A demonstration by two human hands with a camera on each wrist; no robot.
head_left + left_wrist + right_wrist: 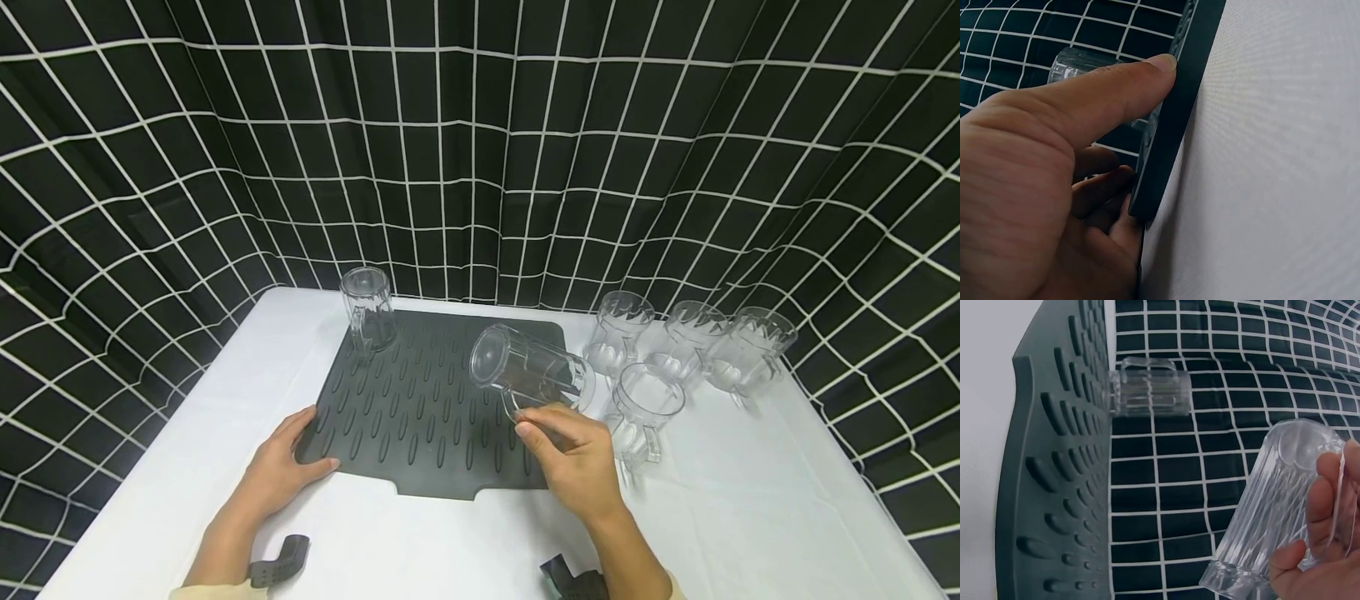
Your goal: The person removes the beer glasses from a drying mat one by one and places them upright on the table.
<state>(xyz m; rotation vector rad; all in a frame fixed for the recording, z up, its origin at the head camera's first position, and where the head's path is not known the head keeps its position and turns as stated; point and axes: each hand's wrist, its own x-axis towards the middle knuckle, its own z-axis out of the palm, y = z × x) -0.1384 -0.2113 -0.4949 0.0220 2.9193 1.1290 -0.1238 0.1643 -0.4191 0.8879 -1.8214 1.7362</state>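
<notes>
Above the dark mat [420, 417], the right grip [579, 458] is pinching a tilted clear mug [534, 368] by its handle; the left grip [281, 468], loosely spread, is touching the mat's near-left corner.

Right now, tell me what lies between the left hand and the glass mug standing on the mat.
Only a bare, oval-patterned stretch of the dark mat lies between the left hand and the standing mug; the head view shows it.

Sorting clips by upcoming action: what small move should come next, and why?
Probably turn the clear fluted mug vertical before lowering it: the right hand holds it tilted by its handle over the grey drying mat, where another mug stands vertical at the far left corner.
</notes>
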